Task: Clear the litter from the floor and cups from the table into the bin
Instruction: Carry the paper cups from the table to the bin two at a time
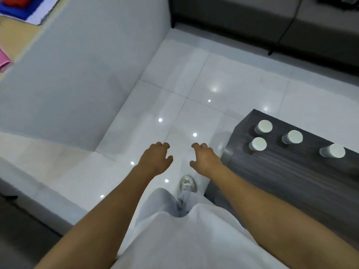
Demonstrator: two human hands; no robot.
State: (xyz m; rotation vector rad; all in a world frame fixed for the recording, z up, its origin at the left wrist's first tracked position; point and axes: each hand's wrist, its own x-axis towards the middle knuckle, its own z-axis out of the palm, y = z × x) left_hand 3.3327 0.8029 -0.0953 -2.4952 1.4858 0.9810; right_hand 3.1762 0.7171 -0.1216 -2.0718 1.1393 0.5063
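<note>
Left hand (pixel 156 158) and right hand (pixel 206 159) out over the tiled floor (pixel 223 78), fingers loosely curled, holding nothing. Four white cups (pixel 263 126) upside down on the dark counter (pixel 291 171).

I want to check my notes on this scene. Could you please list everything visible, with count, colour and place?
cups: four, white, upside down on the table, right
table: one, dark grey wood grain, right
floor: white glossy tiles, centre
sofa: one, grey, top right
wall: pale grey, left
cloth: blue, red and white, top left
shoe: one, white, floor
left hand: empty, fingers loosely curled
right hand: empty, fingers loosely curled
</note>
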